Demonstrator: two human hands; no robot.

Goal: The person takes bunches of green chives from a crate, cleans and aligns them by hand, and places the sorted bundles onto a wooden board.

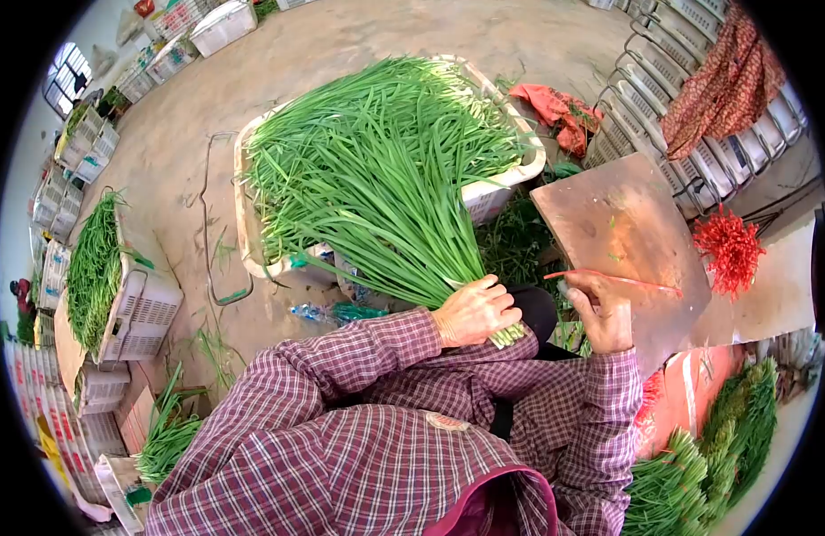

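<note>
- L hand (475, 313): fingers wrapped rnd green bunch (430, 237) nr cut ends
- R hand (602, 308): fingers pinching red strip (643, 283), strip over brd (613, 219)
- bunch tips over crate (244, 214)

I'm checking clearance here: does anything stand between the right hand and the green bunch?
Partly: the left hand wraps the green bunch, its fingers on the side facing the right hand. A red strip pokes into the gap; something dark there looks lower.

My left hand (477, 310) grips a bunch of long green leaves (412, 232), pale ends towards me, tips fanned over the crate (502, 183). Nearer me than the crate, rightward, my right hand (602, 313) holds a thin red strip (645, 284).
</note>
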